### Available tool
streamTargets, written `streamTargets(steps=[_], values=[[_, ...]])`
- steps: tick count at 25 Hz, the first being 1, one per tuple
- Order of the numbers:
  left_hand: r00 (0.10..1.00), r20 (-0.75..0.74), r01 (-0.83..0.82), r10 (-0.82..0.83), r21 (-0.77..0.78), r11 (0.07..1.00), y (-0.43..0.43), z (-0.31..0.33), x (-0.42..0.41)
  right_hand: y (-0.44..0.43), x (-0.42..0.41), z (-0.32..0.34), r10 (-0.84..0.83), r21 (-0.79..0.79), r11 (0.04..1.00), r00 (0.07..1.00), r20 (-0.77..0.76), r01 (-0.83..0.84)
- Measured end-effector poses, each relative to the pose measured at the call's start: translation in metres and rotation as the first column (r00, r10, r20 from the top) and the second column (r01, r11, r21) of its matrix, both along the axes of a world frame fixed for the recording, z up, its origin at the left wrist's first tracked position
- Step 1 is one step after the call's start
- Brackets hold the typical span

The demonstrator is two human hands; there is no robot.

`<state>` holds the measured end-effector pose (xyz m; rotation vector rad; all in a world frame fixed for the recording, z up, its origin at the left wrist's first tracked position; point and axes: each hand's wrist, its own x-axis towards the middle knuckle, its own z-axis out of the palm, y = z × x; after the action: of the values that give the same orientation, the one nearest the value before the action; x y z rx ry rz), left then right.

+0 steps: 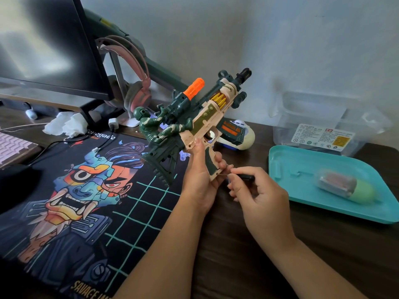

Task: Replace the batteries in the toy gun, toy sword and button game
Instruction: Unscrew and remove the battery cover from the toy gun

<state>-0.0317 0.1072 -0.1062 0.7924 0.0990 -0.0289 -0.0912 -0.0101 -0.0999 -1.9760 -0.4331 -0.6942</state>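
Observation:
The toy gun point(194, 117), beige and dark green with an orange tip and a soldier figure, is held up over the desk, muzzle pointing up and right. My left hand point(200, 180) grips its pistol grip from below. My right hand point(257, 195) pinches a small black-handled screwdriver point(245, 176), whose thin tip touches the bottom of the grip. A white and blue toy point(239, 134) lies on the desk behind the gun, partly hidden; I cannot tell which toy it is.
A teal tray point(302, 190) on the right holds a clear and green capsule-shaped case point(345, 186). A clear plastic box point(323, 121) stands behind it. A printed desk mat point(86, 201), a monitor point(49, 46), pink headphones point(133, 87), a pink keyboard point(13, 147) and crumpled tissue point(67, 124) fill the left.

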Motion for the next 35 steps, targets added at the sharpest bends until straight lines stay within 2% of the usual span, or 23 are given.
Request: streamTargets(steps=[7, 13, 23, 28, 35], values=[[0.998, -0.037, -0.039, 0.041, 0.031, 0.999, -0.0008, 0.0044, -0.0028, -0.0019, 0.0019, 0.0014, 0.042, -0.087, 0.995, 0.996, -0.079, -0.049], [0.999, -0.042, -0.031, 0.033, 0.066, 0.997, -0.0026, 0.0036, -0.0044, 0.0007, 0.0030, 0.0068, 0.046, -0.039, 0.998, 0.998, -0.040, -0.048], [0.996, -0.041, -0.070, 0.074, 0.103, 0.992, -0.0023, 0.0038, -0.0033, -0.0041, 0.0059, 0.0043, 0.032, -0.215, 0.976, 0.999, -0.039, -0.039], [0.998, -0.030, -0.049, 0.053, 0.113, 0.992, -0.0050, 0.0021, -0.0053, -0.0050, 0.0072, 0.0041, -0.044, -0.197, 0.979, 0.999, 0.000, 0.043], [0.998, -0.043, -0.040, 0.045, 0.115, 0.993, -0.0053, 0.0032, -0.0048, -0.0068, 0.0076, 0.0032, -0.038, -0.186, 0.982, 0.998, -0.055, 0.027]])
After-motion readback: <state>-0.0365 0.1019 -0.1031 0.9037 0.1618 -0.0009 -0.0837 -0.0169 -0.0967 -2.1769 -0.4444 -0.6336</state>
